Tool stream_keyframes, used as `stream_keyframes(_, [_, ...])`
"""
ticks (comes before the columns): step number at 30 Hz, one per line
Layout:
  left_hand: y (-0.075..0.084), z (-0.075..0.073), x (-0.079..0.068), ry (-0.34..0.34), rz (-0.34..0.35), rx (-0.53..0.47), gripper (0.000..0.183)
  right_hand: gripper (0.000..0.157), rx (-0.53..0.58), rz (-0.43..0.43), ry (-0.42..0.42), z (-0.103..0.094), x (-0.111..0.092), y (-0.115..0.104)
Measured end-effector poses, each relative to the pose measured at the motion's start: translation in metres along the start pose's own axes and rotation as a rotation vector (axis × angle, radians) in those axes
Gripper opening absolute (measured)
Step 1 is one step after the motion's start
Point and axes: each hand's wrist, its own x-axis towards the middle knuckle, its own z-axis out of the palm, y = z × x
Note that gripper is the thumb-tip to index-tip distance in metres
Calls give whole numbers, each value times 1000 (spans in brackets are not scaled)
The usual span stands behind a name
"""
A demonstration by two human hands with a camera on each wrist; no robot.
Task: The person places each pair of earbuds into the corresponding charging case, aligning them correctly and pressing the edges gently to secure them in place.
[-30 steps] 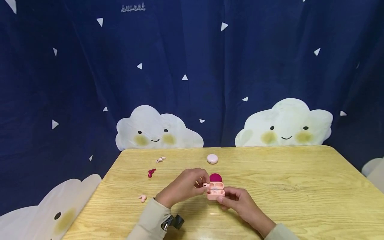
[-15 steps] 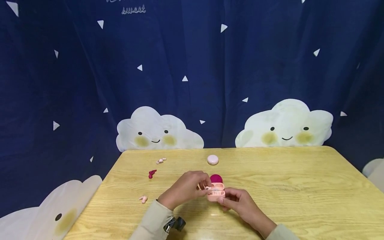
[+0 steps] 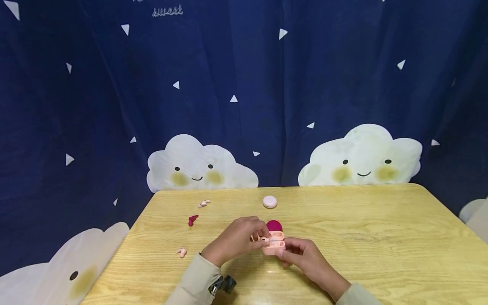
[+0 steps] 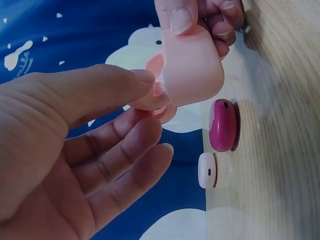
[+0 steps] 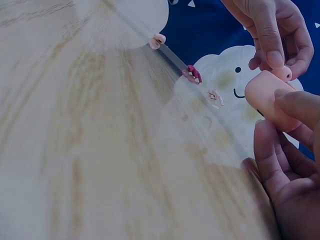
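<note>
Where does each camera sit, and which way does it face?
Head: on the head, facing forward and down at the table; left hand, right hand, sleeves show.
Left wrist: on that wrist, facing the peach case; left hand near, right hand beyond.
Right wrist: on that wrist, facing peach case and table; right hand near, left hand beyond.
Both wrist views share the peach case.

Up there, the head camera faces forward and down across the table [image 3: 362, 250] to the curtain [image 3: 228, 55], standing farthest back. The left wrist camera [image 3: 229, 284] sits close at the left hand [image 3: 237, 239], turned sideways; the right one, tilted, looks low over the table beside the right hand [image 3: 306, 258]. Both wrist views share the case [image 4: 194, 67].
</note>
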Motion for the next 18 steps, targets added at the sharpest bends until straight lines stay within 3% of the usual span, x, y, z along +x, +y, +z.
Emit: stream_keyframes(18, [1, 0, 1, -35, -4, -9, 10, 34, -12, 7, -3, -1, 1, 0])
